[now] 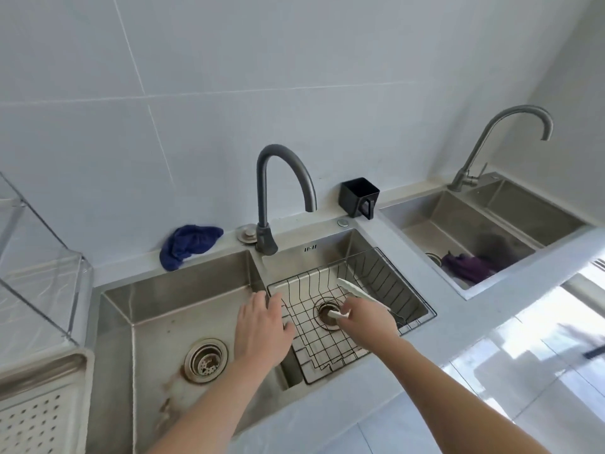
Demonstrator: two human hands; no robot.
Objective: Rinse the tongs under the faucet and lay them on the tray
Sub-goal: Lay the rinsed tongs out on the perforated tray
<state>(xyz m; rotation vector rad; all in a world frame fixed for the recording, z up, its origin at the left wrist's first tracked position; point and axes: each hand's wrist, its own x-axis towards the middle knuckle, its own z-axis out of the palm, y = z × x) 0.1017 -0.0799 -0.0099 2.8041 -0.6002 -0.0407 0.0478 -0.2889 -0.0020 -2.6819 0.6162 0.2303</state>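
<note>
White-tiled wall; grey desk (425, 280) with a double sink (183, 290) at frame centre. Right hand (366, 317): grip clamped on white tongs (355, 291), held over the wire basket (376, 267) in the right basin, lower right of the dark faucet (262, 198). Left hand (262, 326): grip apart, holding nothing, above the divider. Tray (86, 371) (perforated floor) at lower left.

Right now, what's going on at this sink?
A person stands at a double sink. Their right hand grips white tongs above the wire basket in the right basin. The left hand is open near the basket's left edge. No water shows at the faucet, and the tongs are not yet on the tray at lower left.
</note>
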